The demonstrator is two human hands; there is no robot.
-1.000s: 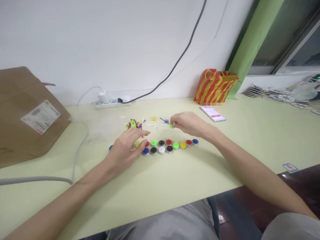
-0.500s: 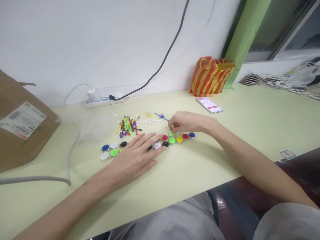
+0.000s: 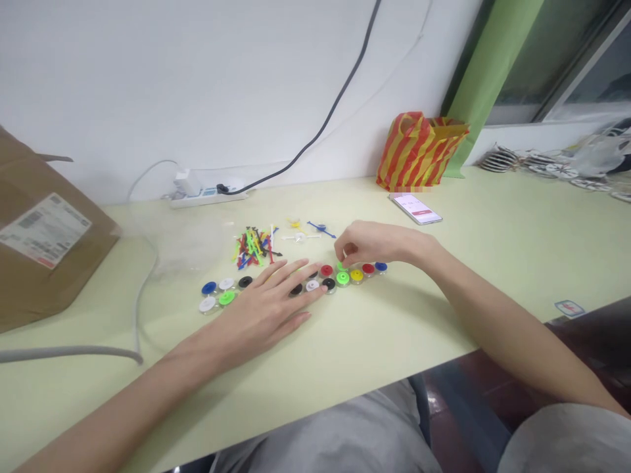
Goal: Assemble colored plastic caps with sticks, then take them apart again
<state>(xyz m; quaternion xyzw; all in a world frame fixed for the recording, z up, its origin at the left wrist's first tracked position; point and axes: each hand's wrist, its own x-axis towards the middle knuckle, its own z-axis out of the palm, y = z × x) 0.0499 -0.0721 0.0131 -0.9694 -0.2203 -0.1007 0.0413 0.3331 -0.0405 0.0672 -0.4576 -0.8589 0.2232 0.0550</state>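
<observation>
The fingers of my right hand [image 3: 367, 242] pinch a green disc [image 3: 340, 267], directly beneath their tips, just behind another green disc [image 3: 343, 278] and right of a red disc [image 3: 326, 270]. My left hand [image 3: 276, 299], farther from it, spreads unclenched over the neighbouring discs [image 3: 312, 286]. Beyond, on the counter [image 3: 340, 355], lies a heap of coloured arrows [image 3: 254, 246].
</observation>
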